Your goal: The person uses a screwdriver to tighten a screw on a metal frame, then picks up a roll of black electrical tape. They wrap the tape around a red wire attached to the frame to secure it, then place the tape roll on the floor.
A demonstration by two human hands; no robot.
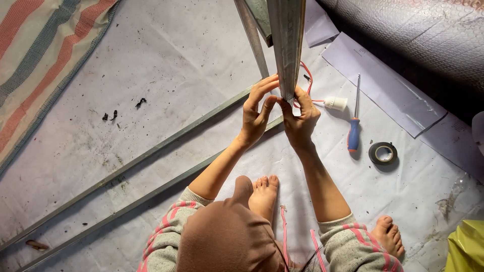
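View from above, looking down at my 2 hands over a floor covered with a white sheet (151,60). My left hand (256,112) and my right hand (300,120) meet at the lower end of a long grey metal channel (286,45), which rises steeply toward the camera. The left grip rests its fingertips against the channel's left edge, fingers curled; the right grip is closed around the channel's end from the right side. A red wire (308,78) loops out just behind the right hand and runs to a small white lamp socket (336,103) lying on the sheet to the right. Further right lie a screwdriver (354,123) with a blue and red handle, pointing away from me, and near it a roll of black tape (383,153), flat on the sheet. 2 more long grey metal strips (126,186) lie side by side, running from the near left toward the hands. A striped tarpaulin (35,55) in red, blue and cream fills the far left corner; a yellow bag (466,247) shows at the near right edge.
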